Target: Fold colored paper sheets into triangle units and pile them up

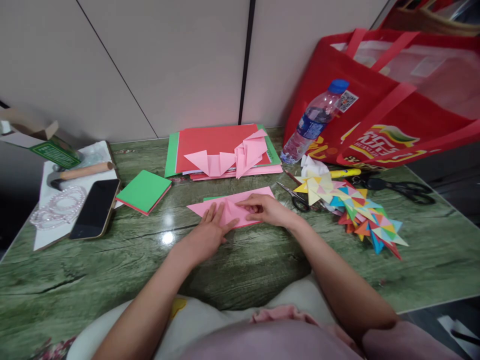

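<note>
A folded pink paper (240, 202) lies flat on the green wood-grain table (112, 260), with a green sheet peeking out under its far edge. My left hand (210, 230) rests flat on the paper's near left part, fingers spread. My right hand (264, 207) presses its fingertips on the paper's middle, pinching along a fold. Neither hand lifts the sheet off the table.
Behind lie a stack of red, pink and green sheets (221, 145) with folded pink pieces (240, 157). Left: a green pad (144, 191), a phone (95, 207), beads (56, 207). Right: scissors (296, 197), colourful folded stars (360, 210), a bottle (315, 122), a red bag (393, 95), black scissors (405, 189).
</note>
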`<state>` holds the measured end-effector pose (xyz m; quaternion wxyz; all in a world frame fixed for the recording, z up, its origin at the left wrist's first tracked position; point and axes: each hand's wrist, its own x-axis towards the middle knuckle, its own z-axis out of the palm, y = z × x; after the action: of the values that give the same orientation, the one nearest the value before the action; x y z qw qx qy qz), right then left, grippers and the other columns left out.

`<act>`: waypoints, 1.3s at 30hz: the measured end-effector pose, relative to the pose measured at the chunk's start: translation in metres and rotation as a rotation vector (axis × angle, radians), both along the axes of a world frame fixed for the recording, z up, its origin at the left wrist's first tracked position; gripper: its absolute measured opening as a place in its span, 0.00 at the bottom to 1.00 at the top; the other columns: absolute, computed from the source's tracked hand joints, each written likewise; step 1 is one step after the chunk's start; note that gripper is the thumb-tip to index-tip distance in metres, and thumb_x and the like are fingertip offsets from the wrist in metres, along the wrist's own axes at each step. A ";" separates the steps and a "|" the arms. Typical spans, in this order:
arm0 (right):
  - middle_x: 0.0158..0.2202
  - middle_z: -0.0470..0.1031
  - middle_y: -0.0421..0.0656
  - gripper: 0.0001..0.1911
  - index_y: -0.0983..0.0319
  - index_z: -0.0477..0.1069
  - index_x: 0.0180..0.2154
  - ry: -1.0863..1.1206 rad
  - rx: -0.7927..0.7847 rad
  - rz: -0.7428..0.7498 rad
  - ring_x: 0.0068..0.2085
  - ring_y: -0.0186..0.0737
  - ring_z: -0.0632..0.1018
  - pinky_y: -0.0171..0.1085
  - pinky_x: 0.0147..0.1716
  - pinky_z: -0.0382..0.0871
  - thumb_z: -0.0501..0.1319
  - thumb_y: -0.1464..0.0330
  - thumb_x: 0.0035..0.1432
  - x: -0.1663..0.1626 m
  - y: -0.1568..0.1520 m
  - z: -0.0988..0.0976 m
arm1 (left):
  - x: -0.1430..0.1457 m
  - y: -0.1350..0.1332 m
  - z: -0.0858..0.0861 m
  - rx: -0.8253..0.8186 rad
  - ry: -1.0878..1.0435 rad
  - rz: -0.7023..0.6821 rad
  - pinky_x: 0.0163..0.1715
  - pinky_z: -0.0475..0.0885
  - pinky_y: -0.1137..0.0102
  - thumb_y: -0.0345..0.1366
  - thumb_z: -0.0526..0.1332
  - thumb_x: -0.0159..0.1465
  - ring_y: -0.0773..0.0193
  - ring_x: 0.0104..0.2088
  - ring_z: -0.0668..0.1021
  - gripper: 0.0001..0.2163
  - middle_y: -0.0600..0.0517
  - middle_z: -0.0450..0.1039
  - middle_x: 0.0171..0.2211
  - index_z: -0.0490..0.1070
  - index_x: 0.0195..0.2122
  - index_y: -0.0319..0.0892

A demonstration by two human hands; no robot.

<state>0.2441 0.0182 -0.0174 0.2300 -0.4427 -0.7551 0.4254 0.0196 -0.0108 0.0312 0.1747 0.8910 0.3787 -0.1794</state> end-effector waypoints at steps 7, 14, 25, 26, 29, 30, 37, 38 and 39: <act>0.31 0.70 0.41 0.23 0.61 0.73 0.49 0.020 -0.017 -0.007 0.30 0.33 0.68 0.32 0.30 0.62 0.66 0.67 0.48 0.001 -0.001 0.001 | 0.000 0.000 -0.001 -0.026 -0.014 0.023 0.60 0.47 0.53 0.29 0.55 0.63 0.46 0.64 0.38 0.27 0.43 0.27 0.67 0.51 0.62 0.49; 0.31 0.73 0.42 0.17 0.64 0.75 0.42 0.057 -0.100 -0.020 0.28 0.32 0.69 0.31 0.28 0.63 0.65 0.65 0.48 0.016 0.001 0.003 | 0.002 0.000 0.005 -0.042 -0.010 0.042 0.61 0.46 0.54 0.28 0.55 0.62 0.45 0.64 0.37 0.27 0.43 0.25 0.67 0.52 0.62 0.49; 0.30 0.74 0.44 0.06 0.64 0.75 0.29 0.024 -0.080 0.054 0.30 0.35 0.72 0.33 0.31 0.65 0.63 0.67 0.49 0.022 0.004 0.003 | 0.002 0.000 0.004 -0.053 0.000 0.044 0.62 0.46 0.54 0.30 0.56 0.63 0.44 0.64 0.37 0.27 0.45 0.22 0.66 0.50 0.63 0.50; 0.30 0.74 0.44 0.06 0.64 0.76 0.29 0.004 -0.071 0.066 0.30 0.35 0.72 0.33 0.31 0.65 0.63 0.68 0.49 0.023 0.004 0.005 | 0.001 0.000 0.003 -0.049 -0.003 0.042 0.62 0.46 0.54 0.30 0.56 0.63 0.44 0.64 0.37 0.27 0.45 0.22 0.66 0.50 0.63 0.50; 0.31 0.74 0.44 0.06 0.64 0.77 0.30 -0.062 -0.049 0.102 0.31 0.35 0.72 0.33 0.33 0.65 0.63 0.69 0.50 0.028 0.005 0.008 | 0.000 0.000 0.000 -0.034 -0.015 0.033 0.61 0.46 0.54 0.30 0.55 0.62 0.44 0.64 0.37 0.27 0.46 0.22 0.66 0.51 0.62 0.50; 0.31 0.74 0.44 0.06 0.64 0.77 0.30 -0.078 -0.046 0.111 0.32 0.35 0.72 0.33 0.33 0.65 0.63 0.68 0.50 0.029 0.005 0.009 | 0.000 0.000 0.000 -0.029 -0.019 0.029 0.61 0.46 0.54 0.30 0.55 0.62 0.44 0.64 0.37 0.27 0.46 0.22 0.66 0.51 0.62 0.50; 0.31 0.72 0.43 0.08 0.64 0.78 0.32 -0.119 -0.074 0.137 0.30 0.33 0.71 0.32 0.31 0.64 0.63 0.68 0.50 0.034 0.007 0.011 | 0.000 0.000 0.000 -0.049 -0.018 0.041 0.62 0.45 0.54 0.29 0.56 0.62 0.44 0.64 0.36 0.28 0.45 0.20 0.66 0.51 0.62 0.49; 0.31 0.71 0.43 0.08 0.64 0.78 0.32 -0.122 -0.078 0.139 0.30 0.33 0.70 0.32 0.30 0.63 0.63 0.67 0.50 0.034 0.007 0.011 | 0.000 0.000 0.000 -0.049 -0.021 0.040 0.62 0.45 0.54 0.30 0.56 0.62 0.44 0.64 0.35 0.28 0.46 0.20 0.66 0.50 0.62 0.50; 0.32 0.71 0.43 0.08 0.64 0.78 0.32 -0.124 -0.081 0.143 0.30 0.33 0.70 0.32 0.30 0.63 0.63 0.67 0.50 0.034 0.007 0.011 | 0.000 0.000 0.001 -0.047 -0.025 0.039 0.62 0.45 0.53 0.30 0.56 0.62 0.44 0.64 0.35 0.28 0.46 0.19 0.66 0.50 0.62 0.50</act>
<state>0.2783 0.0250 -0.0067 0.1339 -0.4221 -0.7797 0.4427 0.0200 -0.0106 0.0318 0.2036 0.8813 0.3895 -0.1737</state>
